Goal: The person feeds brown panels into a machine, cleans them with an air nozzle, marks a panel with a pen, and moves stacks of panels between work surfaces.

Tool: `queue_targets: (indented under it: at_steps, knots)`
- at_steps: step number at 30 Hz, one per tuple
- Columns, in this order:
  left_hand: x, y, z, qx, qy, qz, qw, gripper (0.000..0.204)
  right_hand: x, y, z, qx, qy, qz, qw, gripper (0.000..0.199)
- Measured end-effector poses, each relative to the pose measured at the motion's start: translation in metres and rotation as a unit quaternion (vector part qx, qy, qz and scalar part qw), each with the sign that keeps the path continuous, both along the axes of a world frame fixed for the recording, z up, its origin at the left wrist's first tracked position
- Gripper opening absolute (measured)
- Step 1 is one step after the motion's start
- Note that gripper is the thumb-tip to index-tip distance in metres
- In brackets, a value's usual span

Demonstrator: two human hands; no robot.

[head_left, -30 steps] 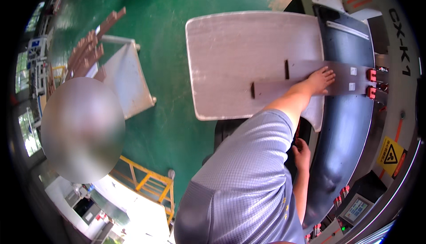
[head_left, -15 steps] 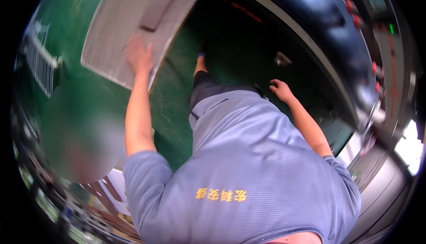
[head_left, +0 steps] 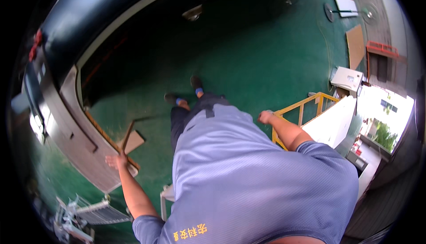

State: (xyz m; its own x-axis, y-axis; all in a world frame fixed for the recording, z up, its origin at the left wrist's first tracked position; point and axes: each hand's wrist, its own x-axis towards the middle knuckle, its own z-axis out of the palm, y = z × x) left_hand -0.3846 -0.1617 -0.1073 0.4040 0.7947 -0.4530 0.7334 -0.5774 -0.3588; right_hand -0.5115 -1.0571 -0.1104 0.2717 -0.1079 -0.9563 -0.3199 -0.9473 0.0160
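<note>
My left hand [head_left: 116, 160] is spread open over the near end of a greyish-brown worktable [head_left: 98, 173] at the left. Its fingers seem to rest on the surface near the wooden edge, though contact cannot be told for certain. A long flat strip [head_left: 66, 116] of similar colour lies farther along that table. At the right, my right hand [head_left: 266, 117] hangs beside my body with its fingers curled in and nothing visible in them. Closest to it is a yellow frame [head_left: 294, 108] with a white panel [head_left: 330, 122].
A large dark-blue rounded machine [head_left: 95, 11] curves across the upper left. By the table's end stand a brown board [head_left: 134, 142] and a metal rack [head_left: 100, 212]. Farther right are a white box [head_left: 347, 79], a brown panel [head_left: 355, 46] and a stand with a round base [head_left: 329, 12].
My view and body have turned to the right; the machine and table now sit at the left. My left hand remains at the table's end. The yellow frame has come in beside my right hand.
</note>
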Motion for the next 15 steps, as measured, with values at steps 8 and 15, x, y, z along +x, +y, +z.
queue_targets:
  at_steps: [8,15]
  knots:
    - [0.038,-0.055,0.055,-0.007,0.097,-0.022,0.995,0.131,0.02,0.046,-0.043,0.13,-0.127,-0.259,0.949,0.037]
    - [0.138,-0.163,0.029,-0.11,0.038,-0.126,0.985,0.105,0.084,-0.016,-0.026,0.086,-0.181,-0.227,0.953,0.031]
